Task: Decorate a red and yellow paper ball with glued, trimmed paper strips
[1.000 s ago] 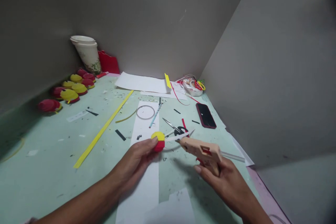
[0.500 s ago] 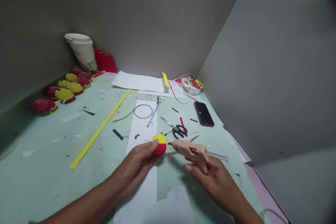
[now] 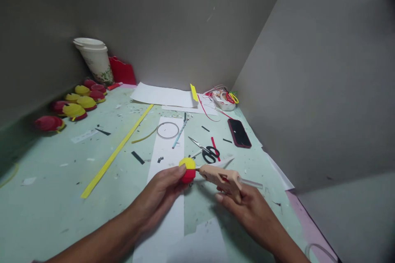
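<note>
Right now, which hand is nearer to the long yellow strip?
Left. The left hand, holding the red-and-yellow piece, is right of the long yellow strip; the right hand, gripping the glue gun, is farther right.

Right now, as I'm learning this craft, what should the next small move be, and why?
Probably a light squeeze of the glue gun: its nozzle is at or very near the side of the red-and-yellow piece, which the left hand holds up, and the right hand grips the gun.

Ridged matt red-and-yellow piece (image 3: 189, 176), smooth plastic glue gun (image 3: 216, 174), shiny metal scissor blades (image 3: 195, 142), glossy phone screen (image 3: 239, 133)
</note>
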Demonstrator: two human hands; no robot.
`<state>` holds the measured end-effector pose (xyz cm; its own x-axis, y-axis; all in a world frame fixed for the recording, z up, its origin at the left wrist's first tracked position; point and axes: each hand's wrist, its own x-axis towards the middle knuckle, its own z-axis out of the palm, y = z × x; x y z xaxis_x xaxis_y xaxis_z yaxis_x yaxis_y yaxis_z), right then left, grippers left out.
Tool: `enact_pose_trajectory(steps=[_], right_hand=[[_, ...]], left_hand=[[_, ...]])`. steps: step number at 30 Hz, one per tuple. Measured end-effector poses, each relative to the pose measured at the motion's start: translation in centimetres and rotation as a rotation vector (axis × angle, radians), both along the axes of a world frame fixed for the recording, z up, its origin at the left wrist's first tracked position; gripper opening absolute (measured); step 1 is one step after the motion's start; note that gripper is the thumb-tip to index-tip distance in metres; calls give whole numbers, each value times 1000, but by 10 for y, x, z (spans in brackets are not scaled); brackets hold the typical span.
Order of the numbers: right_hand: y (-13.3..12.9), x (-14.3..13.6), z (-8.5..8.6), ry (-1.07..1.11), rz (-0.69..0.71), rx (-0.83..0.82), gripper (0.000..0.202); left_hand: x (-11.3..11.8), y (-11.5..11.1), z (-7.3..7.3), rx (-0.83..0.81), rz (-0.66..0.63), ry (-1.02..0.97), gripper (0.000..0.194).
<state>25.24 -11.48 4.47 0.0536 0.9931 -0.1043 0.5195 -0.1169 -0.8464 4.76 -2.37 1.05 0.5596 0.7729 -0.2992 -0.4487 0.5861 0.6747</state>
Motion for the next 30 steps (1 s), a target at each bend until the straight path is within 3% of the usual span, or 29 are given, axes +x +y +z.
enact_pose_trajectory(steps=[30], right_hand=[[1,2,1,-81,-39,-21,20]], left_hand=[[-3,1,0,-43,53,9,17]])
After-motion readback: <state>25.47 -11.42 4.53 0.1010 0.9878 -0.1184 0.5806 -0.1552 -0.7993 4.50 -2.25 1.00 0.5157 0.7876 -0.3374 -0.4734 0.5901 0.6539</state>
